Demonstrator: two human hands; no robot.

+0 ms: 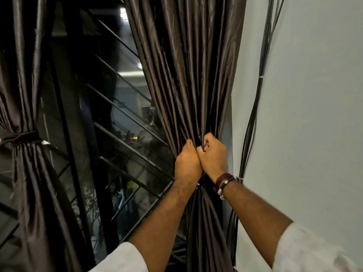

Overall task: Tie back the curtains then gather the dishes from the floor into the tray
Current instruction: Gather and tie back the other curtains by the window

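A dark brown satin right curtain [188, 75] hangs beside the wall, bunched into tight folds at its waist. My left hand [187, 163] and my right hand [214, 154] press together there, both closed around the gathered fabric; any tie-back under them is hidden. The left curtain [25, 95] hangs at the far left, cinched by a dark band [23, 137]. No dishes or tray are in view.
Between the curtains is a dark window [117, 124] with slanted metal bars. A bundle of black cables [255, 114] runs down the pale wall [314, 114] just right of my hands.
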